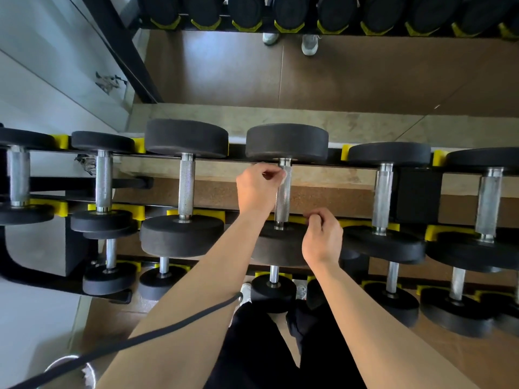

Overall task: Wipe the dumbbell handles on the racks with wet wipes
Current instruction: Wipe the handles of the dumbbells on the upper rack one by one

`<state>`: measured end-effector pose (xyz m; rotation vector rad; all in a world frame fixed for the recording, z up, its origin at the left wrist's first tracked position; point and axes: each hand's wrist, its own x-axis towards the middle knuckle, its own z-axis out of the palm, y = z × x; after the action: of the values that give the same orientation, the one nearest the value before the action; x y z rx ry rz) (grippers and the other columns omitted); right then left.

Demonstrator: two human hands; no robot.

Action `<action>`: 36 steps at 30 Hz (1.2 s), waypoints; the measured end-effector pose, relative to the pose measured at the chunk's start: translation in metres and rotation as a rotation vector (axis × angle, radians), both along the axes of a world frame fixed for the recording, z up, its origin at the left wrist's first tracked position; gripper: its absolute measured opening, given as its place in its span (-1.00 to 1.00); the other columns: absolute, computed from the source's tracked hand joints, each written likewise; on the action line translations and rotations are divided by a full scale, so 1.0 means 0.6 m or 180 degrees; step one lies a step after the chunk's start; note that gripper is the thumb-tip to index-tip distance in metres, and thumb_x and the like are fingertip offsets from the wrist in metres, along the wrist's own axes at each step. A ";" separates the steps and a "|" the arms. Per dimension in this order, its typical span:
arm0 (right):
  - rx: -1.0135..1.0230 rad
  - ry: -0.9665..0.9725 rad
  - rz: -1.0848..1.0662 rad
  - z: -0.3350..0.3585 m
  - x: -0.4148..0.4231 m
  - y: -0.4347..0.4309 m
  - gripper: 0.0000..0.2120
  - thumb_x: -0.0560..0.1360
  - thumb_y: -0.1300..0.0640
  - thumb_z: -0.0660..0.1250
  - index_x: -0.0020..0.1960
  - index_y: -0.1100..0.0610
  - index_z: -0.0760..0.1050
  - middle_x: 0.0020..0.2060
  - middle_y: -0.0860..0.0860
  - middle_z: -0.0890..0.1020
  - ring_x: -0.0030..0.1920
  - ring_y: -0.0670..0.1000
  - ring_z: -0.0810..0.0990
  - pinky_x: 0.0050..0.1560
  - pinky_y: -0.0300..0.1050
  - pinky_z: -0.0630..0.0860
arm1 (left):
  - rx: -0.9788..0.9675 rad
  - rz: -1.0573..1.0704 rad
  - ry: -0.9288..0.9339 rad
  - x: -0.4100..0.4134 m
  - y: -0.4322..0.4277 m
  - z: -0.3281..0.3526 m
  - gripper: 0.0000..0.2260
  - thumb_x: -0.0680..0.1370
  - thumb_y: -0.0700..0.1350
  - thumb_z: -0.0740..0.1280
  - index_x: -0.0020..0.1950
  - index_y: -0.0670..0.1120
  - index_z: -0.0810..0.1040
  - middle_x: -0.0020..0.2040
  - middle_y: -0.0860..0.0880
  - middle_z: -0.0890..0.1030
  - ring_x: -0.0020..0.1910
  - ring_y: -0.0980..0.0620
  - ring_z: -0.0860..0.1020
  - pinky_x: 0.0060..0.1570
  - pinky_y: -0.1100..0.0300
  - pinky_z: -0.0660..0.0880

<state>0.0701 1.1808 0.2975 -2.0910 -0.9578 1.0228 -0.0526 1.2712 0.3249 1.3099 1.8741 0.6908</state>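
Note:
Several black dumbbells with knurled steel handles lie across the top tier of a rack on yellow cradles (351,222). My left hand (257,189) pinches a small white wet wipe (284,175) against the far end of the middle dumbbell's handle (282,200), just below its far head (286,141). My right hand (323,238) hovers over the near head (278,248) of the same dumbbell, to the right of the handle's near end. Its fingers are curled, and nothing shows in them.
Neighbouring handles stand to the left (186,186) and right (382,197). A lower tier holds smaller dumbbells (273,290). A mirror (365,74) behind the rack reflects shoes and dumbbells. A black cable (157,331) crosses my left forearm. A white wall is at left.

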 end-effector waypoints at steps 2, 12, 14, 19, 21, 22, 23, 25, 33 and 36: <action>0.0012 0.0010 0.0008 0.002 0.000 0.000 -0.76 0.63 0.22 0.14 -0.06 0.05 0.56 -0.15 -0.04 0.62 -0.12 -0.14 0.55 -0.17 -0.34 0.40 | -0.0040 -0.0267 0.0208 -0.006 -0.013 0.003 -0.91 0.56 -0.08 0.47 0.04 -0.04 0.71 -0.07 0.11 0.67 -0.10 0.22 0.59 -0.10 0.47 0.41; 0.0158 -0.0081 0.0176 -0.010 0.004 -0.002 -0.76 0.61 0.23 0.14 -0.08 0.08 0.57 -0.06 0.01 0.61 -0.08 -0.08 0.54 -0.15 -0.36 0.35 | -0.0030 -0.1127 0.0739 -0.009 -0.041 0.022 -0.94 0.57 -0.10 0.45 0.01 -0.03 0.70 -0.09 0.12 0.63 -0.14 0.26 0.56 -0.01 0.38 0.50; 0.0165 -0.0058 0.0176 -0.010 0.006 -0.002 -0.76 0.61 0.23 0.14 -0.07 0.11 0.58 -0.05 0.01 0.60 -0.08 -0.08 0.52 -0.15 -0.37 0.34 | 0.0218 -0.0586 0.0616 0.000 -0.016 0.025 -0.94 0.56 -0.14 0.46 0.02 -0.04 0.70 -0.06 0.13 0.61 -0.14 0.28 0.53 -0.09 0.49 0.42; 0.0230 -0.0082 0.0196 -0.010 0.006 -0.002 -0.76 0.61 0.21 0.15 -0.05 0.10 0.59 -0.04 0.00 0.59 -0.04 -0.02 0.54 -0.09 -0.23 0.45 | -0.0278 -0.0211 0.0443 -0.009 -0.015 0.011 -0.89 0.57 -0.07 0.45 0.06 -0.05 0.71 -0.07 0.12 0.65 -0.09 0.21 0.56 0.05 0.30 0.47; 0.0249 -0.0093 0.0207 -0.009 0.005 -0.003 -0.76 0.60 0.20 0.15 -0.05 0.09 0.59 -0.03 0.00 0.59 -0.03 0.00 0.55 -0.02 -0.10 0.51 | -0.0571 -0.0505 0.0422 -0.029 -0.040 0.002 -0.91 0.56 -0.03 0.46 0.02 0.00 0.69 -0.12 0.17 0.63 -0.10 0.23 0.56 0.02 0.26 0.50; 0.0244 -0.0094 0.0215 -0.007 0.004 -0.003 -0.76 0.60 0.20 0.15 -0.05 0.09 0.59 -0.03 0.00 0.59 -0.03 0.01 0.56 -0.01 -0.07 0.53 | -0.0743 -0.0717 0.0435 -0.039 -0.052 0.001 -0.93 0.55 -0.01 0.47 -0.01 0.03 0.67 -0.12 0.17 0.62 -0.09 0.22 0.57 0.00 0.24 0.51; 0.0245 -0.0107 0.0226 -0.005 0.004 -0.003 -0.76 0.60 0.19 0.15 -0.05 0.09 0.60 -0.04 -0.01 0.58 -0.03 0.01 0.56 0.00 -0.06 0.53 | -0.0925 -0.0935 0.0458 -0.047 -0.060 0.003 -0.94 0.54 0.00 0.48 -0.04 0.07 0.65 -0.13 0.18 0.61 -0.08 0.21 0.58 -0.01 0.22 0.51; 0.0330 -0.0325 0.0363 0.002 0.005 -0.003 -0.78 0.60 0.18 0.17 -0.03 0.08 0.61 -0.06 -0.04 0.57 -0.03 0.01 0.56 0.01 -0.04 0.55 | -0.1055 -0.1203 0.0503 -0.053 -0.067 0.011 -0.96 0.52 0.00 0.50 -0.08 0.09 0.66 -0.16 0.22 0.59 -0.08 0.20 0.58 -0.03 0.25 0.47; 0.0482 0.0673 0.1163 0.064 0.007 0.043 -0.78 0.60 0.11 0.36 0.22 0.08 0.62 -0.04 -0.11 0.70 -0.11 -0.17 0.68 0.04 -0.18 0.63 | -0.0351 -0.0125 -0.0654 -0.018 -0.093 0.053 -0.90 0.53 -0.13 0.50 0.02 0.01 0.72 -0.11 0.11 0.72 -0.09 0.19 0.67 0.02 0.21 0.60; 0.0419 0.0904 0.1193 0.065 0.008 0.064 -0.83 0.51 0.03 0.47 0.10 0.01 0.66 -0.08 -0.13 0.71 -0.07 -0.15 0.68 0.03 -0.18 0.63 | -0.0402 0.0089 -0.0900 -0.031 -0.093 0.057 -0.86 0.55 -0.15 0.47 0.08 0.02 0.73 -0.07 0.13 0.73 -0.05 0.21 0.67 0.05 0.19 0.63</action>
<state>0.0750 1.2194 0.3363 -1.6370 -1.2565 1.3602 -0.0714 1.2152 0.3589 1.0493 1.6804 0.7195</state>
